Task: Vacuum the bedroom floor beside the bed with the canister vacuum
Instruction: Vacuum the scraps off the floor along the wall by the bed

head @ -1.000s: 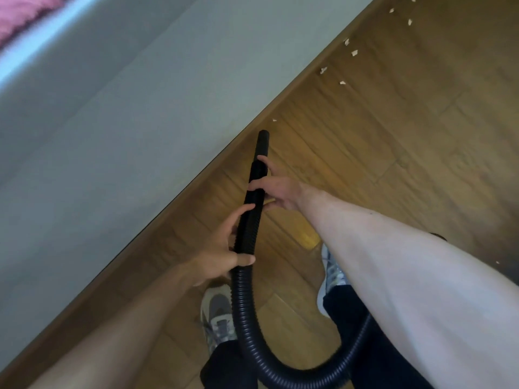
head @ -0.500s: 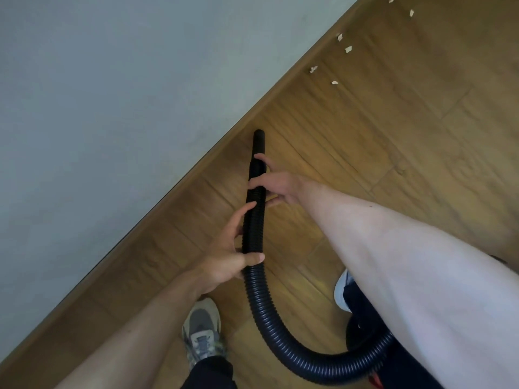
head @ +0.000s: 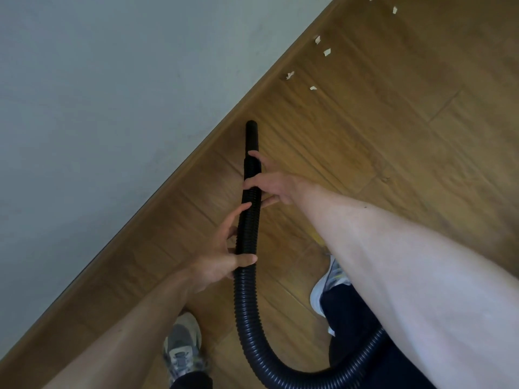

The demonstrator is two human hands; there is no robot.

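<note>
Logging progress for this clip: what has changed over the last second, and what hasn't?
The nozzle has moved forward along the wooden edge, closer to the paper scraps; the lone scrap by its tip earlier is gone. The left hand and right hand still grip the hose in the same places.

The hose (head: 245, 304) is running behind the right forearm (head: 393, 262) at 5 o'clock, which is also covering the right shoe (head: 320, 293). At 1 o'clock, scraps (head: 326, 51) are proving too small to identify.

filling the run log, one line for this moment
left hand grips hose | right hand grips it nearer nozzle | scraps on floor ahead, not reached
</note>
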